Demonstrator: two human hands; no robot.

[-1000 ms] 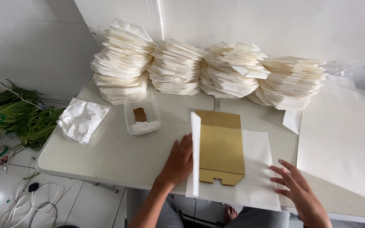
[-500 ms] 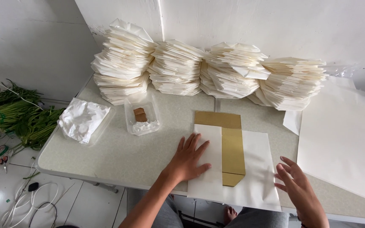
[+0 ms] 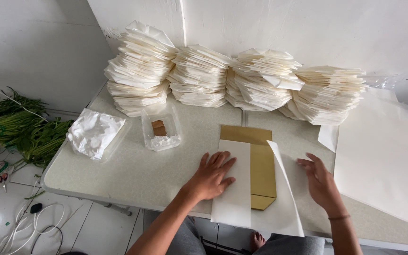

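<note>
A gold card panel (image 3: 260,163) lies on a white paper sheet (image 3: 286,212) near the table's front edge. The sheet's left flap (image 3: 234,196) is folded over the card, and my left hand (image 3: 211,175) lies flat on it, fingers spread. The right flap (image 3: 284,179) stands partly raised over the card. My right hand (image 3: 319,182) is behind that flap with fingers apart, touching or just off it.
Several stacks of folded white paper (image 3: 232,78) line the back wall. A clear tub (image 3: 161,127) with a brown block and a tray of crumpled white paper (image 3: 94,134) sit at left. Flat white sheets (image 3: 378,156) lie at right. Green stems (image 3: 15,132) are on the floor.
The left flap has been folded over the gold card and pressed flat by my left hand. My right hand has moved in and lifted the right flap.
</note>
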